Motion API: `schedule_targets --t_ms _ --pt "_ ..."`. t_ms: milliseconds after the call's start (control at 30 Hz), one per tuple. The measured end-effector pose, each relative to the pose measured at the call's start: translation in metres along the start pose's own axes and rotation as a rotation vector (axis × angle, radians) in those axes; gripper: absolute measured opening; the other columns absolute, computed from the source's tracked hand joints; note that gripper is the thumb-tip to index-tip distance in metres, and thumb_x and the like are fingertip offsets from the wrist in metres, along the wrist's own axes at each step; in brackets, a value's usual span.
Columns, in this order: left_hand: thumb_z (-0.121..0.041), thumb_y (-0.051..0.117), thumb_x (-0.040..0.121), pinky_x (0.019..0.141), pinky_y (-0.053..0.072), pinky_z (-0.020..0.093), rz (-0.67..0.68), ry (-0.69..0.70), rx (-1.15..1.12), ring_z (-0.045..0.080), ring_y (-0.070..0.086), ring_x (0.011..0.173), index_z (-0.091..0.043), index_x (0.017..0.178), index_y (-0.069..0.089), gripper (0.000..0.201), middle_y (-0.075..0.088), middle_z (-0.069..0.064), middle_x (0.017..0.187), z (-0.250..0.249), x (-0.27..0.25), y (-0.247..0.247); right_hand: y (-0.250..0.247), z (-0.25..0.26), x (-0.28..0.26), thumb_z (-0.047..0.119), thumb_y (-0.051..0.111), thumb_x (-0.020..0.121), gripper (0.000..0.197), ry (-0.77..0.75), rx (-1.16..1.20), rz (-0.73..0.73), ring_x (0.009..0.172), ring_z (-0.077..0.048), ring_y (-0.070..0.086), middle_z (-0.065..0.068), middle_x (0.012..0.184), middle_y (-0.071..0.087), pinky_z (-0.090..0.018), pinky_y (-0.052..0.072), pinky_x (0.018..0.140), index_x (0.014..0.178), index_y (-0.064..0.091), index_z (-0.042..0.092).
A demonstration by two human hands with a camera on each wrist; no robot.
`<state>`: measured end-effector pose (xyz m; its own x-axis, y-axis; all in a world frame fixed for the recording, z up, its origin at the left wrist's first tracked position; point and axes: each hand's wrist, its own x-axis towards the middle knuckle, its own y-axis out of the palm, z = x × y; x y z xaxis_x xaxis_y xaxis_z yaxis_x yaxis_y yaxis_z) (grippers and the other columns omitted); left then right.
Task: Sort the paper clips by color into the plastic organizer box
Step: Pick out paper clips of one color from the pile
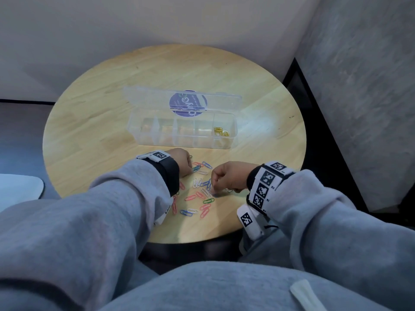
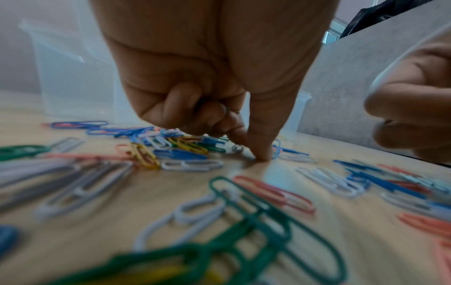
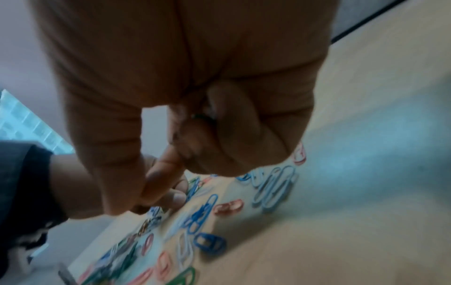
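Observation:
The clear organizer box (image 1: 157, 140) lies open mid-table, lid folded back, with yellow clips (image 1: 221, 132) in its rightmost compartment. Loose paper clips (image 1: 199, 194) in red, blue, green and white are scattered in front of it. My left hand (image 1: 189, 167) is at the pile's far left; in the left wrist view this hand (image 2: 251, 148) has its thumb tip on the table, beside a grey clip (image 2: 236, 149), and curled fingers hold wire clips. My right hand (image 1: 214, 187) reaches into the pile's right side; that hand (image 3: 141, 192) is curled round a green clip (image 3: 202, 116).
The round wooden table (image 1: 89, 131) sits in a corner, with a grey partition (image 1: 359, 86) close on the right. Its front edge is just behind my wrists. A white object (image 1: 18, 187) lies off the table to the left.

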<state>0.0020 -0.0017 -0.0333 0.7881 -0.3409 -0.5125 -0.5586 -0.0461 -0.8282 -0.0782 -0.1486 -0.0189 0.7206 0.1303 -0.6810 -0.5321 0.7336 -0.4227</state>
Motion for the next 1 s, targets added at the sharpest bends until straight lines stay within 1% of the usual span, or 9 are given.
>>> schedule_targets --t_ms 133,267,367,467,567,733,833,933,1000 --pt "-0.018 0.056 0.084 0.068 0.039 0.026 -0.003 0.006 -0.029 0.022 0.052 0.080 -0.019 0.076 0.056 0.008 0.059 0.002 0.081 0.005 -0.003 0.000 0.010 0.007 0.000 0.018 0.072 0.077 0.016 -0.061 -0.202 -0.024 0.046 0.001 0.045 0.015 0.047 0.050 -0.010 0.035 0.046 0.070 0.062 0.028" --pt "-0.021 0.054 0.083 0.054 0.034 0.022 -0.005 -0.004 -0.150 0.023 0.047 0.074 -0.015 0.067 0.051 0.018 0.051 0.004 0.070 0.006 -0.009 -0.010 0.023 0.010 0.003 0.014 0.069 0.077 0.018 -0.090 -0.411 -0.050 0.077 -0.008 0.055 0.017 0.079 0.056 -0.022 0.045 0.070 0.087 0.069 0.029" --pt "-0.025 0.060 0.082 0.059 0.038 0.023 0.010 -0.018 -0.308 0.022 0.051 0.074 -0.012 0.075 0.058 0.015 0.056 0.005 0.078 0.008 -0.012 -0.021 0.026 0.015 0.006 0.012 0.065 0.078 0.021 -0.106 -0.537 -0.031 0.098 -0.017 0.061 0.005 0.103 0.062 -0.027 0.049 0.080 0.095 0.069 0.024" --pt "-0.017 0.059 0.079 0.062 0.039 0.026 0.044 -0.042 -0.500 0.022 0.047 0.064 -0.010 0.066 0.056 0.015 0.054 0.006 0.066 0.009 -0.013 -0.025 0.028 0.020 0.007 0.009 0.058 0.080 0.021 -0.117 -0.642 -0.020 0.095 -0.023 0.062 -0.001 0.106 0.065 -0.026 0.048 0.071 0.096 0.068 0.018" --pt "-0.006 0.055 0.077 0.053 0.031 0.022 0.097 -0.071 -0.693 0.018 0.036 0.048 -0.010 0.057 0.049 0.021 0.050 0.010 0.060 0.011 -0.014 -0.025 0.031 0.021 0.009 0.010 0.050 0.082 0.017 -0.112 -0.723 -0.037 0.077 -0.021 0.055 0.000 0.085 0.059 -0.021 0.038 0.052 0.087 0.064 0.018" --pt "0.003 0.049 0.083 0.045 0.023 0.016 0.128 -0.088 -0.871 0.014 0.029 0.049 -0.013 0.058 0.039 0.032 0.048 0.011 0.060 0.015 -0.018 -0.025 0.027 0.013 0.007 0.017 0.062 0.078 0.014 -0.132 -0.616 -0.105 0.076 -0.019 0.051 0.004 0.084 0.053 -0.028 0.040 0.061 0.083 0.050 0.022" --pt "0.003 0.045 0.087 0.036 0.026 0.012 0.130 -0.106 -0.930 0.013 0.032 0.049 -0.013 0.064 0.042 0.029 0.046 0.010 0.063 0.017 -0.019 -0.024 0.024 0.013 0.005 0.014 0.062 0.078 0.013 -0.140 -0.636 -0.067 0.078 -0.019 0.052 0.005 0.082 0.054 -0.027 0.042 0.064 0.080 0.053 0.022" --pt "-0.003 0.043 0.092 0.032 0.027 0.010 0.127 -0.128 -0.966 0.012 0.033 0.051 -0.014 0.076 0.047 0.020 0.043 0.006 0.065 0.013 -0.022 -0.025 0.027 0.014 0.003 0.011 0.059 0.080 0.014 -0.138 -0.671 -0.057 0.076 -0.015 0.050 0.011 0.074 0.048 -0.020 0.036 0.052 0.085 0.060 0.024" --pt "-0.002 0.042 0.091 0.031 0.024 0.009 0.137 -0.135 -0.959 0.013 0.031 0.052 -0.014 0.078 0.049 0.019 0.040 0.005 0.065 0.010 -0.025 -0.026 0.028 0.014 0.003 0.011 0.059 0.081 0.017 -0.135 -0.680 -0.074 0.076 -0.015 0.048 0.008 0.081 0.049 -0.018 0.031 0.048 0.093 0.063 0.022"
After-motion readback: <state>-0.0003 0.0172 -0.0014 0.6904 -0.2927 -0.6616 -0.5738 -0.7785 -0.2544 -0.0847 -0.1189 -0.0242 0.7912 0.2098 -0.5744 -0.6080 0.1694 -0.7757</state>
